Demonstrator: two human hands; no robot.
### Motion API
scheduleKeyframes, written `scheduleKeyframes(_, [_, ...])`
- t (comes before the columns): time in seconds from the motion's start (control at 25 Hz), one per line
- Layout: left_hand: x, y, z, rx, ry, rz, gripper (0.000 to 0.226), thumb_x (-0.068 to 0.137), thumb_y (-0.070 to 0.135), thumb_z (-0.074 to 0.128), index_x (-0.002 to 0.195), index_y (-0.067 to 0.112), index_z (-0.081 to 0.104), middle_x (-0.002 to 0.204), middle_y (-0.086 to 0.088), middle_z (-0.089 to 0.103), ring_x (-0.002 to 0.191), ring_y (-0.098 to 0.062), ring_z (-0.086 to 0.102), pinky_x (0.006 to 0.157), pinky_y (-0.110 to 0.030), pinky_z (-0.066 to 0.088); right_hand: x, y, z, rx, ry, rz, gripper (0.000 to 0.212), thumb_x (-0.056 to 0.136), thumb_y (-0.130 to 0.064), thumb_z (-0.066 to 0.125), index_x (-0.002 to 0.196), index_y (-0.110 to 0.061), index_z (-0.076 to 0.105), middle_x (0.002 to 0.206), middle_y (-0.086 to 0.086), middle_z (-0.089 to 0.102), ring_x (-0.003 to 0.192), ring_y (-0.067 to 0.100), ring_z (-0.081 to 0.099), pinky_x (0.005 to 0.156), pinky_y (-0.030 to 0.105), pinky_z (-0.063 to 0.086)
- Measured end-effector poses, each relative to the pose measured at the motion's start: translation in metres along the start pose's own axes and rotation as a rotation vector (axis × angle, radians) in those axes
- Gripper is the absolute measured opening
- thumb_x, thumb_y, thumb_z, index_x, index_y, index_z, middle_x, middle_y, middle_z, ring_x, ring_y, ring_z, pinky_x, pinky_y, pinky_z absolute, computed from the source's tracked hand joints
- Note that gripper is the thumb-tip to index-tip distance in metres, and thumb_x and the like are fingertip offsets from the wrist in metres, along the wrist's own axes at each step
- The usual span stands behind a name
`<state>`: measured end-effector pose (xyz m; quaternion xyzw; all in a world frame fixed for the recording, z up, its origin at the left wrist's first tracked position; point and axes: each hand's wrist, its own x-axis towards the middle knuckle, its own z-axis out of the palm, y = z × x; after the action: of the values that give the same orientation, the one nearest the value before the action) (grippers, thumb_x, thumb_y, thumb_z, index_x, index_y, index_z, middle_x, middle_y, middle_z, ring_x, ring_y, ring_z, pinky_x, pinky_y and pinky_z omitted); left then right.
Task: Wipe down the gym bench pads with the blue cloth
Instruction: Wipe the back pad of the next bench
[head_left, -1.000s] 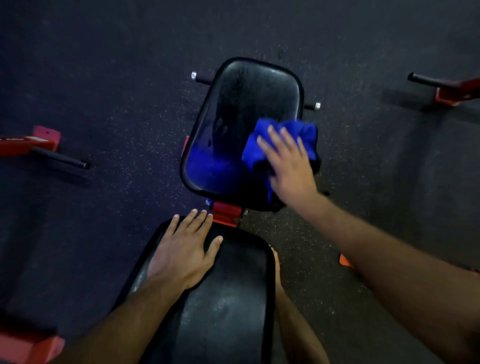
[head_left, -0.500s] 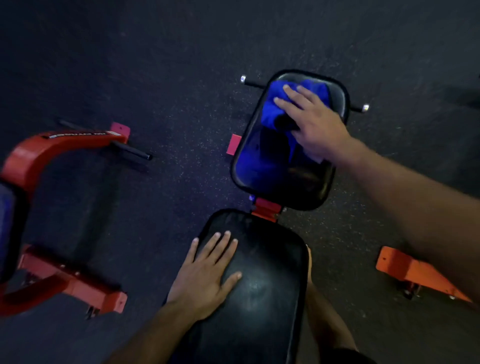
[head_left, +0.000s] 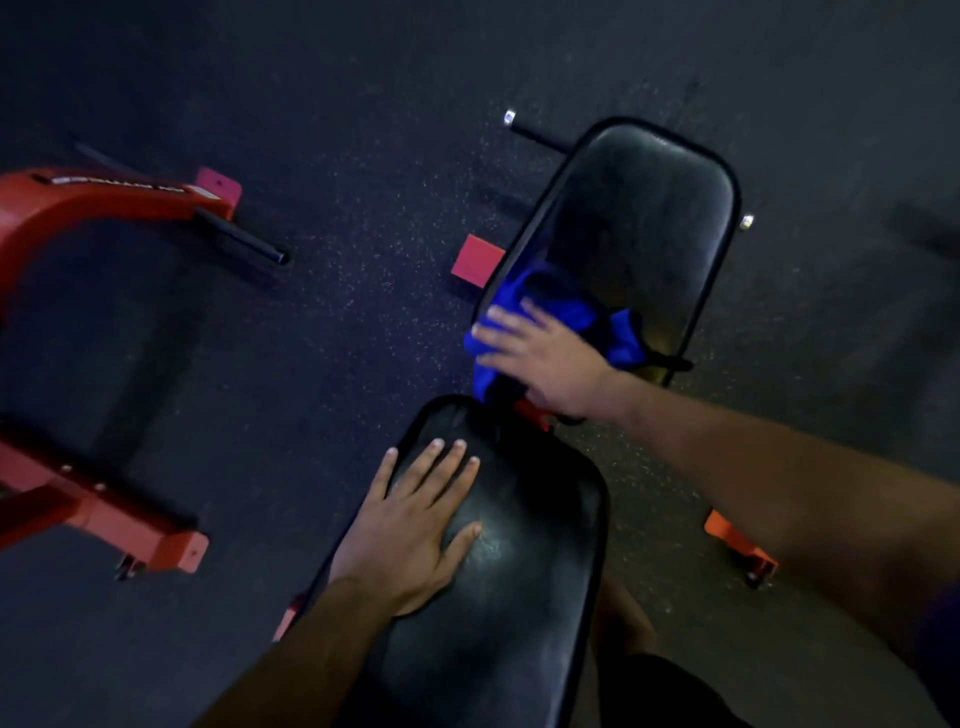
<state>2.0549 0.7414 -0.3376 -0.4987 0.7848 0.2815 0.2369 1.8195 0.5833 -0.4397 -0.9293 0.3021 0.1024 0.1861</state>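
Two black bench pads lie end to end on a red frame. On the near left corner of the far pad (head_left: 639, 218) my right hand (head_left: 540, 358) presses the bunched blue cloth (head_left: 576, 319) with fingers spread flat. The cloth spills over the pad's left edge and near end. My left hand (head_left: 415, 525) rests flat, fingers straight, on the far end of the near pad (head_left: 519, 597).
A red machine frame (head_left: 98, 208) with a black peg (head_left: 241, 239) stands on the dark rubber floor to the left. A red foot (head_left: 478, 259) sits left of the far pad, an orange foot (head_left: 740, 545) to the right. My leg (head_left: 623, 623) shows right of the near pad.
My right hand has dragged the blue cloth from the far end of the far pad back to its near left corner. The left hand stayed planted on the near pad.
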Motion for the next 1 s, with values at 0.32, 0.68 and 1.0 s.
scheduleKeyframes(0.32, [0.001, -0.003, 0.008, -0.006, 0.029, 0.013, 0.069, 0.104, 0.064, 0.013, 0.162, 0.027, 0.022, 0.169, 0.007, 0.014, 0.157, -0.014, 0.008, 0.123, -0.052, 0.006, 0.002, 0.145, -0.056, 0.154, 0.130, 0.427, 0.087, 0.069, 0.007, 0.061, 0.149, -0.019, 0.040, 0.161, 0.010, 0.026, 0.148, 0.035, 0.021, 0.119, 0.052, 0.016])
scheduleKeyframes(0.68, [-0.001, 0.000, 0.000, -0.059, 0.022, -0.010, 0.067, 0.103, 0.061, 0.013, 0.163, 0.032, 0.007, 0.169, 0.013, -0.002, 0.156, -0.009, -0.008, 0.127, -0.050, -0.003, -0.004, 0.038, -0.023, 0.200, 0.057, 0.269, 0.089, 0.064, 0.003, 0.064, 0.149, -0.017, 0.041, 0.162, 0.010, 0.021, 0.150, 0.035, 0.015, 0.119, 0.053, 0.013])
scheduleKeyframes(1.0, [-0.013, 0.014, -0.014, 0.028, -0.024, -0.049, 0.076, 0.096, 0.063, 0.001, 0.163, 0.030, 0.014, 0.171, 0.010, 0.008, 0.157, -0.012, 0.003, 0.127, -0.050, 0.000, -0.102, -0.090, -0.085, 0.584, -0.060, 0.292, 0.076, 0.073, 0.013, 0.052, 0.143, -0.017, 0.049, 0.159, 0.011, 0.029, 0.147, 0.027, 0.025, 0.121, 0.032, 0.018])
